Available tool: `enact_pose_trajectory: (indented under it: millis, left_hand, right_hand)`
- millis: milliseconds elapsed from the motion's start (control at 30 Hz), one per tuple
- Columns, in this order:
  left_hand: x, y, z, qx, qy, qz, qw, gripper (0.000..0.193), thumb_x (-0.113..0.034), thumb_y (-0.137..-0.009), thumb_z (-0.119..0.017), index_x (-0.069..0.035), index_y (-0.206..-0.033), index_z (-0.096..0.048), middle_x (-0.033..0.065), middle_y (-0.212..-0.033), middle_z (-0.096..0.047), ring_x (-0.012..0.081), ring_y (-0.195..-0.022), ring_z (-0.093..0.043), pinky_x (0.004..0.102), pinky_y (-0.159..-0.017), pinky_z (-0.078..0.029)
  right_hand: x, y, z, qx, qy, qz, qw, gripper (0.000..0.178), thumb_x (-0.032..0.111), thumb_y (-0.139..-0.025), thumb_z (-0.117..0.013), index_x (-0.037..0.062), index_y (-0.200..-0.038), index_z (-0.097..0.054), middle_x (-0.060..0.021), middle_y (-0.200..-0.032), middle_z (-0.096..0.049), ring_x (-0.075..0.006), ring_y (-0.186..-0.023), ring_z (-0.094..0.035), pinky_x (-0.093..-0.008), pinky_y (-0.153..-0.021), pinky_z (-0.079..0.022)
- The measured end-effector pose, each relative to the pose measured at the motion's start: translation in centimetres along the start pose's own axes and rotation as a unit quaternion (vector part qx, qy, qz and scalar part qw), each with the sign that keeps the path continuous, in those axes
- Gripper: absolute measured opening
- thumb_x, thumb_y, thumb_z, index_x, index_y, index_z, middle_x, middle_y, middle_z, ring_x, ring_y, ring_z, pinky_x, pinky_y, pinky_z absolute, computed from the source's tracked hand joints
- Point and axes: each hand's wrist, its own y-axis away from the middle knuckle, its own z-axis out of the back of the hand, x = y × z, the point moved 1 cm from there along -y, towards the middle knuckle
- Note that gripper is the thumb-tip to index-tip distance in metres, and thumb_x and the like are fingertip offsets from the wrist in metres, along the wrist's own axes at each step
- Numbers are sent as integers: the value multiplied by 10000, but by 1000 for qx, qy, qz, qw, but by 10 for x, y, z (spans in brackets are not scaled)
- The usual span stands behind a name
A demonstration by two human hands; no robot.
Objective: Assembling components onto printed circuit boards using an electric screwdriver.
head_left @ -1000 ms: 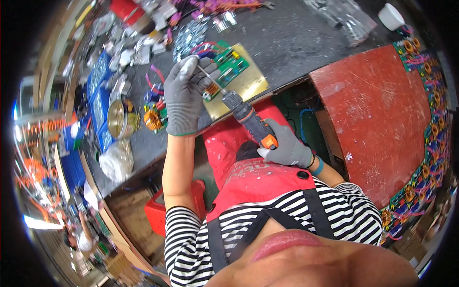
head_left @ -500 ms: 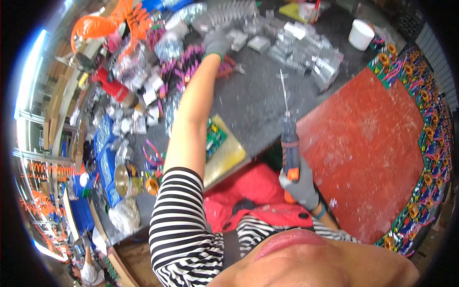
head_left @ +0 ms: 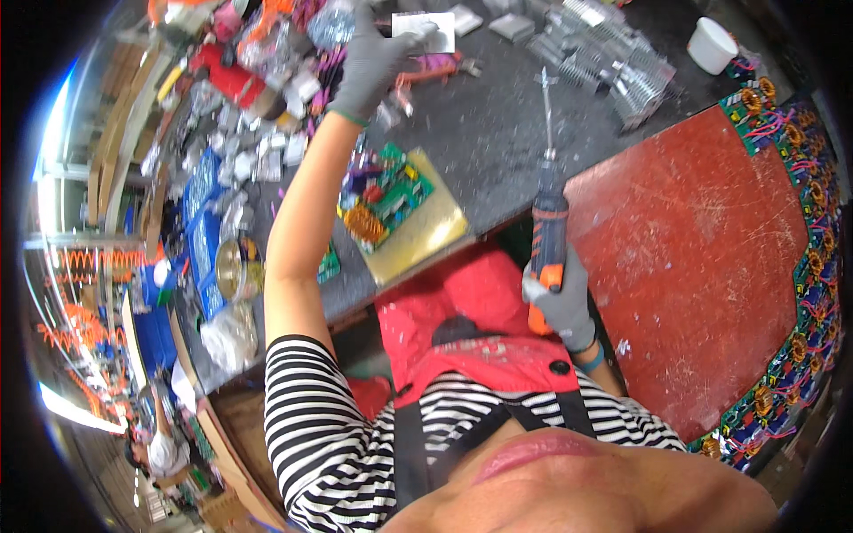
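Note:
My left hand [head_left: 378, 58], in a grey glove, is stretched far out over the dark workbench and holds a flat silver metal piece [head_left: 426, 31] near the far clutter. My right hand [head_left: 560, 302], also gloved, grips the orange and grey handle of an electric screwdriver [head_left: 549, 222] close to my body, its long bit pointing away over the bench. A green circuit board [head_left: 386, 191] with a copper coil lies on a yellow pad [head_left: 426, 240] near the bench's front edge, between my arms.
Silver finned heat sinks [head_left: 613, 53] are piled at the far right beside a white cup [head_left: 711, 44]. A red board [head_left: 702, 258] lies to my right, edged by several coil boards [head_left: 813, 204]. Blue trays [head_left: 200, 240] and loose parts crowd the left. Another person [head_left: 160, 449] stands lower left.
My left hand left the circuit board, reached far forward and now holds a silver metal piece. My right hand pulled the screwdriver back from the board and holds it upright.

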Motion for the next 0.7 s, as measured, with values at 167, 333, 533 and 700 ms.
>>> enact_pose_trajectory:
  millis: [167,333,533,700]
  left_hand:
    - [-16,144,80,13,101,174,980,408,-185,-911,-660,-95,-1293,-545,89,-1027,-669,185,-883,-681,225,-529,-453]
    - [-12,271,96,-84,171,197,962,750,-182,-774,-767,11,-1416,-430,122,-1284,-558,203,-1092,-602,304,-847,-532]
    - [-10,315,95,-106,49,214,970,537,-30,-774,-742,22,-1273,-551,77,-1030,-652,118,-778,-635,242,-669,-535]
    - [2,295,109,-141,-117,121,976,367,-116,-830,-754,15,-1142,-611,40,-956,-656,81,-778,-602,220,-669,-490]
  right_hand:
    - [5,-4,-16,22,1,4,1000,371,76,-741,-713,25,-1073,-557,-81,-841,-651,-158,-741,-635,-329,-674,-525]
    - [20,-44,-48,39,4,92,995,430,119,-721,-750,23,-1098,-568,-72,-834,-654,-161,-713,-633,-319,-654,-531]
    - [13,-121,-101,13,159,157,975,392,140,-736,-769,38,-1072,-594,-57,-849,-650,-149,-672,-621,-319,-610,-529]
    - [11,-133,-128,37,224,105,968,504,300,-678,-811,18,-1036,-596,-124,-843,-653,-238,-753,-661,-367,-681,-539]
